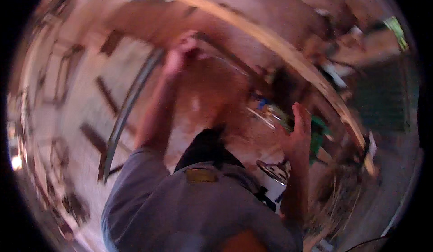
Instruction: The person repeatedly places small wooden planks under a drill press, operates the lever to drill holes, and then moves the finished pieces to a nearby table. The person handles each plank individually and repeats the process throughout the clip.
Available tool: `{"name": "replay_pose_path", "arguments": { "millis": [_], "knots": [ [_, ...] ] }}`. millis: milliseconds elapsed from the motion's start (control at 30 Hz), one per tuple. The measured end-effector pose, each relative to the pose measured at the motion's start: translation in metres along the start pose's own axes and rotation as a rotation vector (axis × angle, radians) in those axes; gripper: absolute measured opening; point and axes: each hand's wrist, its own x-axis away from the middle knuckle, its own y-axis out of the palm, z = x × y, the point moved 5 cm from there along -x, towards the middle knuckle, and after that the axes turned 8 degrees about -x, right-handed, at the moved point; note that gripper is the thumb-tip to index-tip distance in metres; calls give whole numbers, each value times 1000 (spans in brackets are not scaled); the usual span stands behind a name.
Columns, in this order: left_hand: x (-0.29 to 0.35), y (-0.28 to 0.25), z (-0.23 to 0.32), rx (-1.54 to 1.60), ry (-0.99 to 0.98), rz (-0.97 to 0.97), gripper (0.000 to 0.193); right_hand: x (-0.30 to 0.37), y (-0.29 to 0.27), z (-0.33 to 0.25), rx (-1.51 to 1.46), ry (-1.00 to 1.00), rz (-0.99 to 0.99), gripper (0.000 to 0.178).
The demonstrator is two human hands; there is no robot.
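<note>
My left hand (187,48) is stretched forward, blurred by motion. It is by the end of a dark narrow bar (225,54); whether its fingers grip that bar I cannot tell. My right hand (295,128) is raised on the right, its fingers apart and nothing seen in it. Beyond both hands a long pale wooden board (266,35) crosses from the upper left to the right; the lens bends it. Left of my left forearm, a long grey beam (128,110) slants toward me.
A white bucket (276,186) with objects at its top stands beside my right forearm. Small blurred items, one blue (261,102), lie on the reddish floor (203,94). Green material (318,134) is right of my right hand. A dark green panel (379,96) lies farther right.
</note>
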Motion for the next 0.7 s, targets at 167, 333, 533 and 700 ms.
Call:
{"name": "replay_pose_path", "arguments": {
  "millis": [167, 333, 533, 700],
  "knots": [
    [103, -10, -17, 152, -109, 17, 36, 13, 102, -42, -166, 80, -367, 60],
    [172, -38, -49, -83, -167, 115, 76, 60, 141, -77, -319, 293, -611, 53],
    [241, -28, -66, -283, -50, 253, 71, 67, 223, -128, -507, -63, -613, 57],
    [290, -143, 1, -541, -232, 879, 42, 74, 266, -158, -693, 3, -763, 56]
  ]
}}
